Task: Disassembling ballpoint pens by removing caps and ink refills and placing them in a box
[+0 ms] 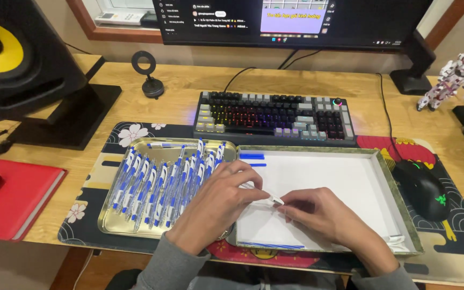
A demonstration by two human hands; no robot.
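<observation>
Desk mat under both trays; my left hand (218, 201) and right hand (320, 212) pinch one white-and-blue pen (261, 196) between them, over the white-lined tray (393, 177). Stocked pens (162, 182) fill the gold tray (106, 223) at nine o'clock. I judge it mid-disassembly; next, pull apart.

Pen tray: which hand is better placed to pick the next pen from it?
Left. The left hand lies over the pen tray edge, beside the pens; the right hand sits over the white box.
</observation>
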